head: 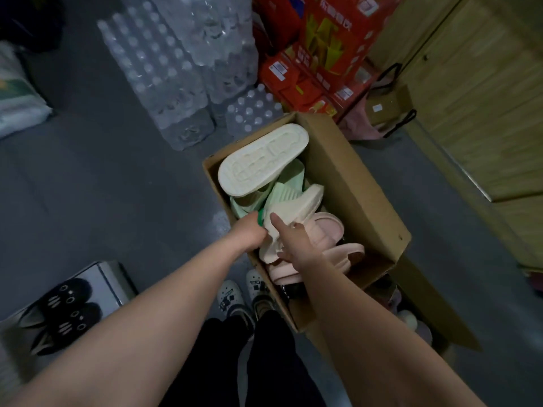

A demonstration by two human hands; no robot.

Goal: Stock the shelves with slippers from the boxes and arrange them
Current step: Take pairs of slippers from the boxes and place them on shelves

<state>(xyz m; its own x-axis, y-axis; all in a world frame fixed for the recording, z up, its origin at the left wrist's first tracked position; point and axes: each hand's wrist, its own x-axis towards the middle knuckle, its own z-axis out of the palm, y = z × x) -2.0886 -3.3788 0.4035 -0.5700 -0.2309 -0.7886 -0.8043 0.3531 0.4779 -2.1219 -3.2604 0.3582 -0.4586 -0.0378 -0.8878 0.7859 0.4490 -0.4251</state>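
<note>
While both bare arms reached down into the cardboard box [352, 186] on the grey floor [102, 186], the right hand [293, 242] held a cream slipper [304, 202] near the middle of the box. Its fingers [275, 221] showed one forefinger lying straight along the slipper's top, with the thumb tucked against the near edge, so the slipper was pinched between them. The left hand [249, 230] was pressed against the same slipper from the other side, at the box's left wall. Its fingers were curled down out of sight beside a strip of green, and I could not tell what they gripped, if anything.

Further back in the box an upturned slipper [263, 160], also cream, lay sole up, resting on green slippers [282, 190] heaped beneath it. Pink slippers [327, 229] lay under the right wrist, toward the near end of the box.

Beyond the box stood wrapped packs of water bottles [164, 69] and a stack of red cartons [323, 48], with a wooden cabinet [470, 98] along the right. At the lower left a pair of black shoes [64, 304] sat on a pale case [110, 279]. The person's own white shoes [230, 301] stood just beside the box's near left corner.
</note>
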